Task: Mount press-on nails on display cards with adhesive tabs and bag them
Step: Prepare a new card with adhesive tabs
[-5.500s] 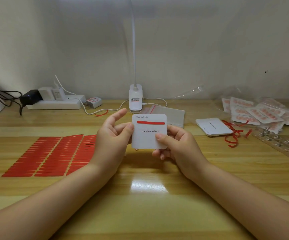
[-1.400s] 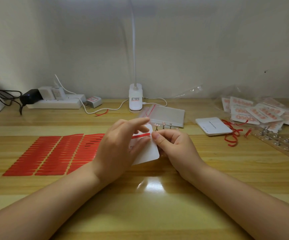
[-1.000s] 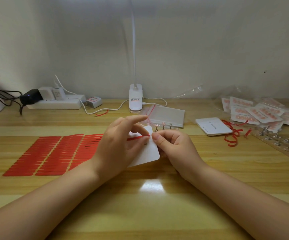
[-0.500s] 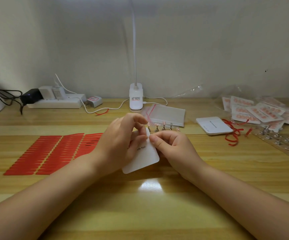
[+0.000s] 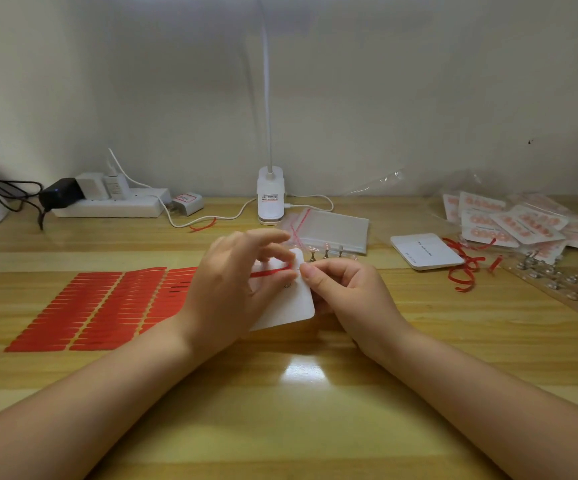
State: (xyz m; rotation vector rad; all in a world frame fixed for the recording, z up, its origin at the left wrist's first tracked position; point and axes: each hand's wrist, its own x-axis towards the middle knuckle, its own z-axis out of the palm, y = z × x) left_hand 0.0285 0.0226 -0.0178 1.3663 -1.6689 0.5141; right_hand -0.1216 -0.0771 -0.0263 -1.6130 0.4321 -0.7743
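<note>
Over the middle of the light wooden desk [image 5: 315,427], both hands work on 1 small white square display card with rounded corners [image 5: 289,303], held tilted just above the desk. The left hand [image 5: 232,289] covers the card's left part, its fingers bent over a thin red adhesive strip [image 5: 270,271] that crosses the top of the card. The right hand [image 5: 346,292] pinches the card's right edge between thumb and forefinger, close beside the strip's right end.

The step in hand looks like peeling the red backing off the tab, before any nails go on; whether the left fingers have caught the strip's end or only press on it, I cannot tell.

The next move probably calls for a fine nail-tip grip on the strip's end and a slow pull along the card, with the right hand bracing it flat.

Red sheets of spare adhesive strips [image 5: 100,306] lie toward the left edge. A stack of clear zip bags [image 5: 332,230] sits behind the hands, and a pile of blank white cards [image 5: 426,251] lies right of it. Finished bagged cards [image 5: 523,223] lie at the far right corner, with curled red peelings [image 5: 464,271] nearby.
</note>
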